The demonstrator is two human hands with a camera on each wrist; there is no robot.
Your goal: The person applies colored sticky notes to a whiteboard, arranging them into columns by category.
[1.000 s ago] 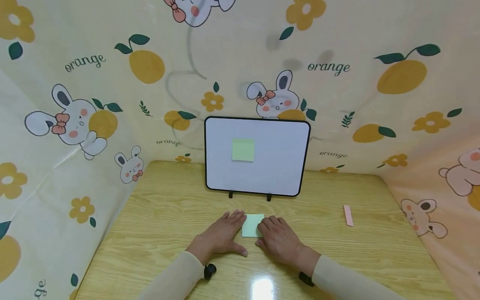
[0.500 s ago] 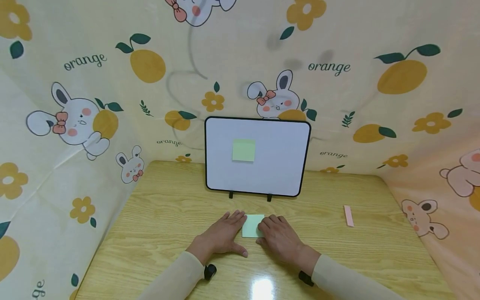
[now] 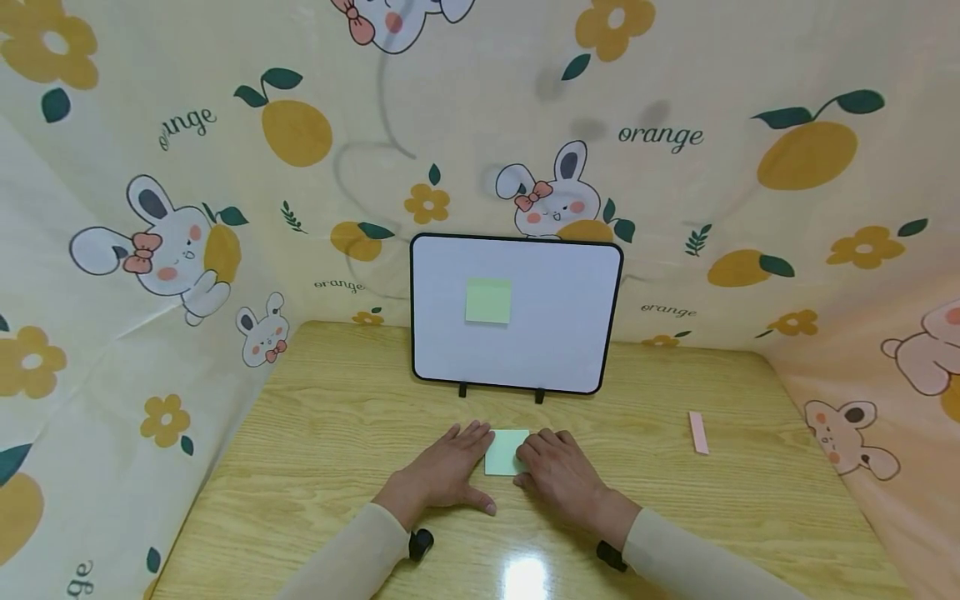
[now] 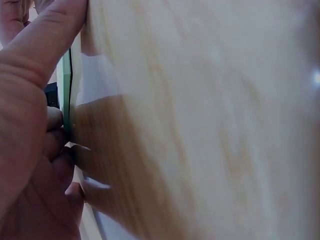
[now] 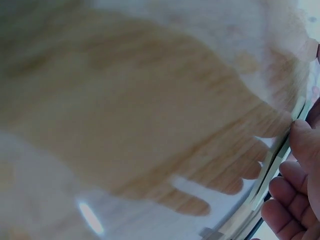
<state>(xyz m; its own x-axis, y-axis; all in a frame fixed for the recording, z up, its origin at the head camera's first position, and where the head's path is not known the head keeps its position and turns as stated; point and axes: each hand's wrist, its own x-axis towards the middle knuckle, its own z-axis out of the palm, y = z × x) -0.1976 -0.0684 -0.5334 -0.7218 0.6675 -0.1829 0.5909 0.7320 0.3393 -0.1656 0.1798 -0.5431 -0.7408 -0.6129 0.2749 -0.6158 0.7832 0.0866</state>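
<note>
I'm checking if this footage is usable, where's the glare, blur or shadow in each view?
Head view: mint note fairly sharp, white glare on the table near the bottom edge, faint shadows on the backdrop; left wrist view: table soft, small bright spot at the right edge; right wrist view: table blurred, bright streak at lower left, finger-shaped dark reflections.

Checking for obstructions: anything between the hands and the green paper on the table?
Nothing visible: the left hand is at the left edge of the green paper, the right hand over its right edge.
</note>
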